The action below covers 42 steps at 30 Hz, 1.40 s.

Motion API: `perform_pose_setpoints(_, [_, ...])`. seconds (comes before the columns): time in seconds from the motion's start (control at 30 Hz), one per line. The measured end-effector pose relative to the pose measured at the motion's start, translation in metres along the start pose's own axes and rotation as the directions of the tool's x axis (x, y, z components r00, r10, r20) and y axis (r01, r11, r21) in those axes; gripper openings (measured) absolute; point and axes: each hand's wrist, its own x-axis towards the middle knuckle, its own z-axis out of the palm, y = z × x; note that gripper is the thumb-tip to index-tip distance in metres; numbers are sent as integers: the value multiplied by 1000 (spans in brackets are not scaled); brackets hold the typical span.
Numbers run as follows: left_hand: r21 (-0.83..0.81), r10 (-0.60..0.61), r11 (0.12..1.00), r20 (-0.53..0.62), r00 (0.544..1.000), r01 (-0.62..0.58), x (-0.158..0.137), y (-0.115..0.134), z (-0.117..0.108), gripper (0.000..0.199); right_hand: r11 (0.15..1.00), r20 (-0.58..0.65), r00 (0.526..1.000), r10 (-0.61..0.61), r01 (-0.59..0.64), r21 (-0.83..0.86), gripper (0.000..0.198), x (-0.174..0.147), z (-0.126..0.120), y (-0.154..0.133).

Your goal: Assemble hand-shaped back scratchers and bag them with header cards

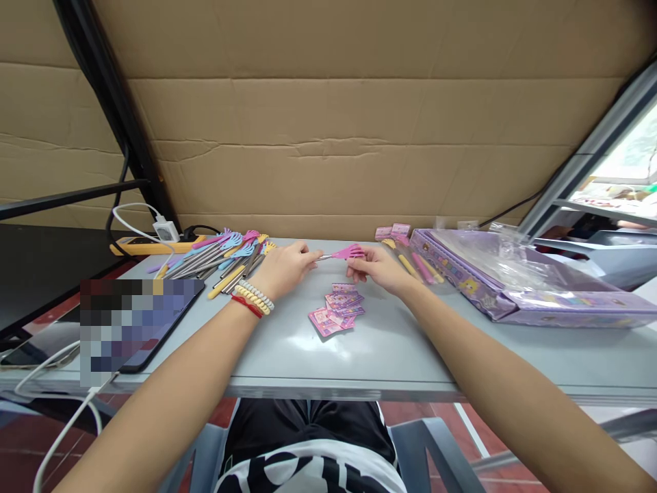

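Over the middle of the table I hold a pink back scratcher with a hand-shaped head and a metal rod. My left hand pinches it by the rod. Closed at the other end, my right hand has its fingertips on the pink head. Below lie several small pink printed cards, partly overlapping. A pile of back scratchers in pink, blue, yellow and purple rests left of my left hand. To the right of my right hand are a few back scratchers with pink cards at their heads.
A purple printed box with clear plastic bags on it stands at the right. On the left are a tablet or phone, a white charger with cable and a yellow power strip. Cardboard walls the back.
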Motion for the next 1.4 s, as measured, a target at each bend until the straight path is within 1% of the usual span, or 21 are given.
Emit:
perform_pose_setpoints(0.13, [-90,-84,992,37,996,87,1,-6,-1,31,999,-165,986,17,-10,48,32,6,-4,4])
perform_pose_setpoints(0.27, [-141,-152,977,55,987,159,2,-15,2,32,989,-340,940,22,29,145,36,8,-17,8])
perform_pose_setpoints(0.33, [-174,-166,969,76,983,177,2,-16,2,34,972,-385,923,23,69,224,38,8,-22,7])
perform_pose_setpoints(0.37, [-195,-159,965,89,983,174,1,-14,3,35,962,-381,924,18,88,259,38,7,-23,6])
perform_pose_setpoints(0.43, [-244,-118,960,101,988,140,1,-9,3,36,948,-322,947,2,101,302,37,4,-20,2])
perform_pose_setpoints(0.53, [-312,-21,949,103,994,52,1,1,3,36,958,-161,987,-4,51,283,37,-1,-10,-3])
perform_pose_setpoints(0.6, [-334,16,942,104,994,20,1,5,4,35,968,-69,998,10,8,252,39,-2,-4,-5])
perform_pose_setpoints(0.63, [-342,20,940,105,994,18,2,5,5,35,970,-45,999,16,-5,244,40,-2,-2,-5])
perform_pose_setpoints(0.67, [-348,10,937,106,994,28,2,3,5,35,970,-42,999,19,-8,243,41,-2,-2,-4])
perform_pose_setpoints(0.73, [-345,-52,935,105,993,86,3,-4,6,36,966,-92,995,27,-3,258,42,-1,-5,-3])
perform_pose_setpoints(0.8, [-289,-173,937,97,980,194,3,-17,7,38,961,-186,982,39,14,275,43,1,-11,-1])
perform_pose_setpoints(0.87, [-172,-329,927,55,943,334,2,-35,7,37,956,-271,962,44,39,291,44,2,-18,0])
perform_pose_setpoints(0.93, [-43,-473,881,-18,881,472,-1,-57,8,35,950,-326,945,40,65,306,44,3,-23,-1])
perform_pose_setpoints(1.0, [32,-608,789,-102,787,613,-7,-79,8,35,946,-346,938,38,78,314,45,3,-24,-2])
perform_pose_setpoints(1.07, [56,-708,690,-154,689,721,-13,-100,10,37,949,-340,940,38,73,306,45,3,-24,-3])
perform_pose_setpoints(1.13, [50,-769,621,-152,621,782,-20,-116,14,40,957,-318,947,37,58,285,45,2,-22,-4])
perform_pose_setpoints(1.2, [32,-814,570,-110,570,821,-24,-128,18,45,964,-294,955,40,40,261,44,2,-20,-4])
perform_pose_setpoints(1.33, [11,-885,466,5,466,885,-27,-137,26,58,974,-268,962,46,16,224,43,1,-18,-3])
perform_pose_setpoints(1.4, [15,-902,431,3,431,902,-27,-138,28,57,978,-266,963,43,14,208,43,1,-18,-2])
